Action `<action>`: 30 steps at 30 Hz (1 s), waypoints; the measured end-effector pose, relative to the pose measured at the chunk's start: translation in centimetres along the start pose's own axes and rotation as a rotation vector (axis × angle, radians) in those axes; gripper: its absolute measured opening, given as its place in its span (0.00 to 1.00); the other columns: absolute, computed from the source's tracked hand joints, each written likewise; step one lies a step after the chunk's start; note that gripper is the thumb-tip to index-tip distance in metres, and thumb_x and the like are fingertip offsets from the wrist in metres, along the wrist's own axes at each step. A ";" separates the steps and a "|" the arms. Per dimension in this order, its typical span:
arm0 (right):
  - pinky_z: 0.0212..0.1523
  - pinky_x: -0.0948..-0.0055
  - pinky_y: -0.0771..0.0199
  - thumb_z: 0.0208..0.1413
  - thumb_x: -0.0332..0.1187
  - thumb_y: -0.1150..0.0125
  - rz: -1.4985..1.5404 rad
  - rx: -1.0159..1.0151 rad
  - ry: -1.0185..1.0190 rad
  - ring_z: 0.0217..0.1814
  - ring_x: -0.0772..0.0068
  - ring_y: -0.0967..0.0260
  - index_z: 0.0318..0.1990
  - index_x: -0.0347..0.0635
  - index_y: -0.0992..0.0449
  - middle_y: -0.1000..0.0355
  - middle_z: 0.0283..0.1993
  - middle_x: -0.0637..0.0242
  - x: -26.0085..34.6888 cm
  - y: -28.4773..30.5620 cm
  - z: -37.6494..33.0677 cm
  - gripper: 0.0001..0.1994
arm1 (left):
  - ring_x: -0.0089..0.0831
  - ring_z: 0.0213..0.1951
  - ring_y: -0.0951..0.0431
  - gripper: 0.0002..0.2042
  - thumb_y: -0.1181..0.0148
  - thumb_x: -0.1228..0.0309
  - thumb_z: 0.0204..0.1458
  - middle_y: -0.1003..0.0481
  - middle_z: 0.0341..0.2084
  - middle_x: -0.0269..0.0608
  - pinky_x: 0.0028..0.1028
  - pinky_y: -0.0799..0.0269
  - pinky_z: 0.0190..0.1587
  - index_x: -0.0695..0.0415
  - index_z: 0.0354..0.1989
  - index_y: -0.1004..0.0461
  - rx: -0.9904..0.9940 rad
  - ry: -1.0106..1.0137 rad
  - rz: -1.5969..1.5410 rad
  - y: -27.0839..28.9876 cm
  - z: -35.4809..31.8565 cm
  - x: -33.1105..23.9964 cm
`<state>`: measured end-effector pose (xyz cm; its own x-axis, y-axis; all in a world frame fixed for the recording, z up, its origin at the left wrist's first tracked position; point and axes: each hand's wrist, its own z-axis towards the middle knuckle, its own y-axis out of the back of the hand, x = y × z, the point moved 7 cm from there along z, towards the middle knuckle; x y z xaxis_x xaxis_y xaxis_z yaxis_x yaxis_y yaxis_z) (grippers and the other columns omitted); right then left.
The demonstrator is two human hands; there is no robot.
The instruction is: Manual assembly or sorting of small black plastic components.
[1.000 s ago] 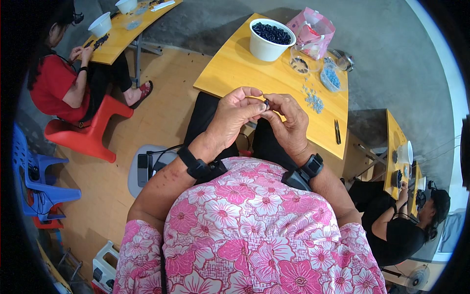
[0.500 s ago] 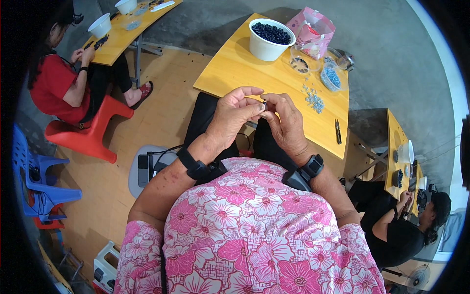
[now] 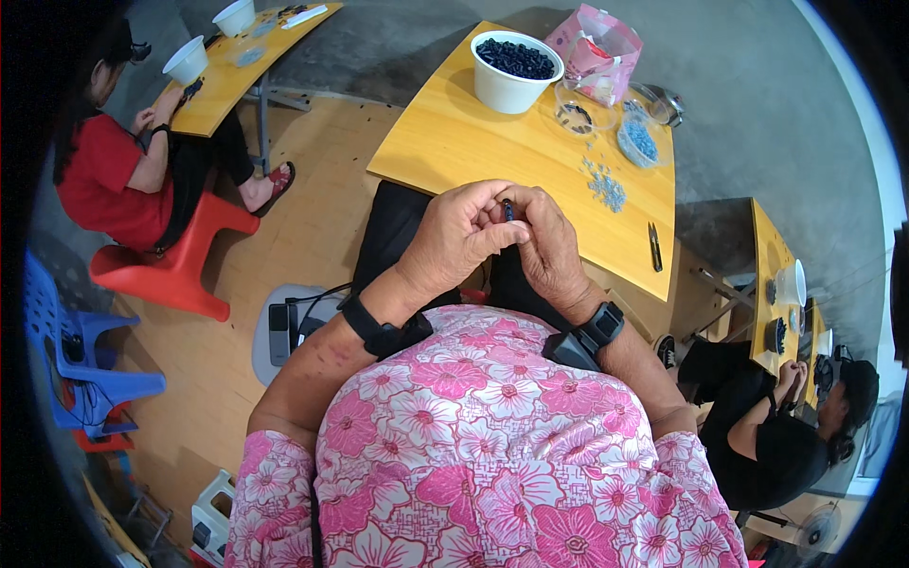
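Observation:
Above my lap, at the near edge of the table, both hands meet around a small dark piece (image 3: 508, 210). It is short and narrow, and its exact kind is too small to make out. My left hand (image 3: 452, 235) pinches it from one side with thumb and fingers. From the other side my right hand (image 3: 551, 248) grips it, index finger bent over the top. Beyond them on the table stands a white tub (image 3: 500, 97) heaped with small dark pieces (image 3: 516, 59). Small pale-blue pieces (image 3: 604, 187) lie loose to the right of my hands.
The yellow table (image 3: 454, 133) also bears a clear tub of blue pieces (image 3: 637, 144), a shallow clear container (image 3: 576, 119), a pink bag (image 3: 598, 55) and black tweezers (image 3: 654, 248). Co-workers sit at tables left (image 3: 118, 175) and right (image 3: 781, 454). A red stool (image 3: 175, 270) stands left.
My hands have drawn closer together and slightly lower, and the fingers have shifted around the dark piece, which now shows more. The view has tilted a little.

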<state>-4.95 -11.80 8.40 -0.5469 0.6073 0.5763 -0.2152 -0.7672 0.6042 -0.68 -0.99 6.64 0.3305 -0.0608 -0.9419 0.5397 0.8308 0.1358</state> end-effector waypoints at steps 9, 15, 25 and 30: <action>0.41 0.62 0.32 0.55 0.27 0.50 0.036 0.032 0.009 0.40 0.50 0.33 0.48 0.39 0.34 0.34 0.38 0.53 0.7 0.1 0.1 0.13 | 0.13 0.26 0.33 0.19 0.35 0.66 0.51 0.31 0.24 0.28 0.15 0.35 0.30 0.64 0.47 0.28 -0.052 -0.030 0.019 0.0 -0.8 -1.0; 0.41 0.62 0.32 0.53 0.24 0.49 0.036 0.024 0.002 0.40 0.48 0.33 0.47 0.39 0.33 0.34 0.38 0.53 0.4 0.6 -0.2 0.13 | 0.14 0.24 0.34 0.18 0.35 0.69 0.50 0.32 0.23 0.28 0.15 0.36 0.27 0.64 0.47 0.28 -0.078 -0.046 -0.013 -0.7 -0.6 -1.1; 0.42 0.63 0.30 0.54 0.28 0.46 0.037 0.003 -0.164 0.41 0.52 0.31 0.47 0.41 0.31 0.32 0.37 0.55 -1.9 3.3 -1.3 0.12 | 0.13 0.31 0.31 0.28 0.39 0.79 0.50 0.31 0.33 0.31 0.14 0.33 0.35 0.61 0.62 0.38 0.069 0.078 -0.214 -2.3 -0.2 0.8; 0.38 0.77 0.29 0.56 0.24 0.49 0.404 -0.205 -0.502 0.33 0.76 0.31 0.49 0.36 0.31 0.33 0.33 0.67 -5.6 8.4 -6.7 0.13 | 0.15 0.33 0.30 0.30 0.43 0.82 0.49 0.30 0.37 0.34 0.16 0.32 0.39 0.60 0.63 0.40 0.136 0.151 -0.117 -2.2 0.5 1.7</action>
<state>-9.12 -23.03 6.62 -0.1851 0.2492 0.9506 -0.2492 -0.9476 0.1998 -0.87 -3.19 4.90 0.1456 -0.0607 -0.9875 0.6706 0.7399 0.0534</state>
